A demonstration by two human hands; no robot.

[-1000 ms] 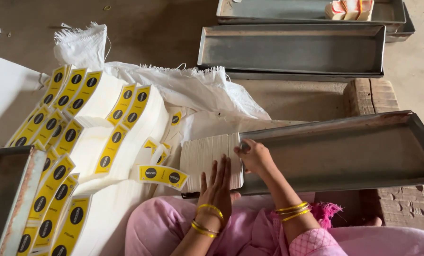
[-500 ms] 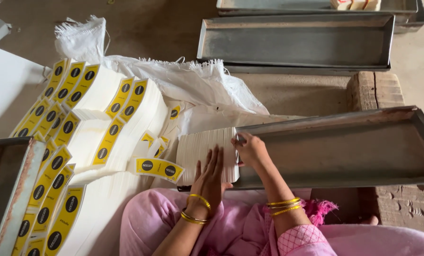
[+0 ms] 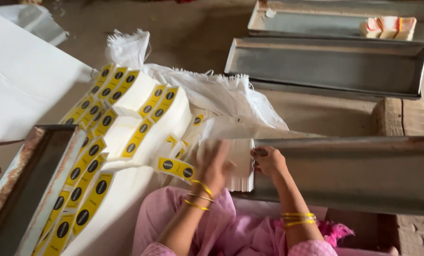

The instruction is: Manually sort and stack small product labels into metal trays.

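The person wears loose pink cloth garments (image 3: 207,223) that cover the lap and lower body, falling in soft folds. Both forearms are bare. On the left hand (image 3: 212,163), which shows blurred, the wrist carries thin yellow-gold bangles (image 3: 198,195), two or three rings spaced a little apart along the wrist. On the right hand (image 3: 270,161), the wrist carries a closer stack of similar thin yellow-gold bangles (image 3: 297,219). Near the right elbow a short pink patterned sleeve edge (image 3: 311,247) shows, and beside it a brighter magenta frilled piece of cloth (image 3: 336,232).
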